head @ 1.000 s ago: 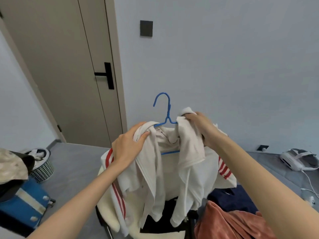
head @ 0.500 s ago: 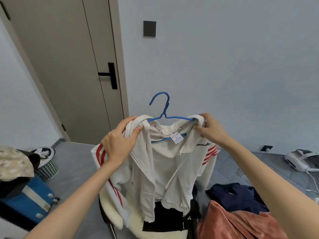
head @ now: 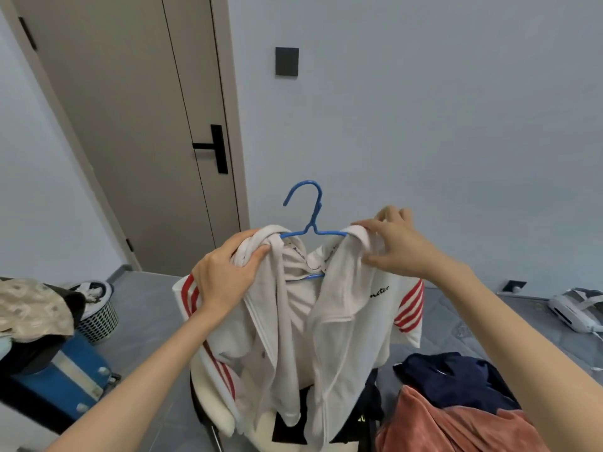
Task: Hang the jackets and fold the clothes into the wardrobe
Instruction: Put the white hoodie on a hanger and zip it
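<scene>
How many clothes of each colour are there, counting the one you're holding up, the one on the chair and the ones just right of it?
White with red stripes: 1, the jacket on the blue hanger
Black: 1, the black garment on the chair
Navy: 1, the navy garment
Pink: 1, the pink garment
Total: 4

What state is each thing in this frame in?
white jacket, on the hanger, front open, held up.
blue hanger, inside the jacket shoulders, hook free.
left hand, grips one jacket shoulder.
right hand, pinches the other shoulder.
door, shut.
navy garment, crumpled, unfolded.
</scene>
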### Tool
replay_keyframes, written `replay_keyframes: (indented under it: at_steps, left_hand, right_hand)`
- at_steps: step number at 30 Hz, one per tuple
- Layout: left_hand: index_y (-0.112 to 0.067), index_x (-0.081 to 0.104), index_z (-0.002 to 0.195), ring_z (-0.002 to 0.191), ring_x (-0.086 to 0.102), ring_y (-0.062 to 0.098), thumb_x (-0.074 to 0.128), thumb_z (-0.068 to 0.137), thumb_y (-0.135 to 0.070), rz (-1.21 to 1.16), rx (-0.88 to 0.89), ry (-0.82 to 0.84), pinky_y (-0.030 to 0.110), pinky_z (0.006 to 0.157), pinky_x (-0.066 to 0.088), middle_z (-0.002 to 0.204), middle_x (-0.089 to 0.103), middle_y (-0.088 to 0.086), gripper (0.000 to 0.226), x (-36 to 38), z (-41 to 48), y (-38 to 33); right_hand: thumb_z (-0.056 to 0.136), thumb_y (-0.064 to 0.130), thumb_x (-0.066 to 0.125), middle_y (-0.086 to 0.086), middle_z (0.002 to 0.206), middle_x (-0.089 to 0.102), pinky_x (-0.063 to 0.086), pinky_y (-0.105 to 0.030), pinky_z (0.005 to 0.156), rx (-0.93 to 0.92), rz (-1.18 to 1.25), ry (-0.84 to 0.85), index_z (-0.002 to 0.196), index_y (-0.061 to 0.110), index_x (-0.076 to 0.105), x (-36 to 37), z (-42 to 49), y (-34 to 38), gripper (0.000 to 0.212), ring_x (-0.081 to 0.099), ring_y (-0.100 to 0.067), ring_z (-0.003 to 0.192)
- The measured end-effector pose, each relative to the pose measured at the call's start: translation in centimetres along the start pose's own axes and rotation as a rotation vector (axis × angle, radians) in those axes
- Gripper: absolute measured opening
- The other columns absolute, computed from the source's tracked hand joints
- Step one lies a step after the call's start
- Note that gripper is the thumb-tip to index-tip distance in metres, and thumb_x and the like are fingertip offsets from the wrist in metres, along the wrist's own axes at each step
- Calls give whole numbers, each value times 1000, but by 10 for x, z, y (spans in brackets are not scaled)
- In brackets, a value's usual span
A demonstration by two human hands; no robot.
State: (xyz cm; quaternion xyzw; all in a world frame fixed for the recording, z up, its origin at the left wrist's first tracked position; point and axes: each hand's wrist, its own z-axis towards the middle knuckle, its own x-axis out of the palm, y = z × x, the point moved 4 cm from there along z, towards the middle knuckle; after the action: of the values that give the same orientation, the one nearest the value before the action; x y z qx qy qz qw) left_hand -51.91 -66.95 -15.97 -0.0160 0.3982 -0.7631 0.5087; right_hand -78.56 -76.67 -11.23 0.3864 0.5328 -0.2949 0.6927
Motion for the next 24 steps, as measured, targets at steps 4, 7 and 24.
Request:
replay_keyframes:
  at_steps: [4,7,24]
  left_hand:
    - [-31,72,97,88,62,2,69,78,-49,-43,-15,45,1,69,36,94,72,-17,27,0,-8,-8]
    - [-34,71,99,89,63,3,71,79,-49,-3,-47,105,3,70,35,97,71,-19,25,1,-13,-7]
    - [-32,66,112,88,67,16,52,83,-58,0,61,177,19,65,38,101,71,-12,42,-43,-59,-52]
  right_hand:
    - [98,33,50,-8,106,56,38,-37,77,-20,-25,-33,100,7,58,21,-5,-5,27,52,-33,101]
    - [99,39,47,3,63,44,28,-30,52,-3,78,-66,80,11,43,33,-14,-6,34,44,-24,63]
    - [78,55,68,5,52,50,32,-32,52,51,407,-431,63,19,53,3,-114,24,42,41,-11,52]
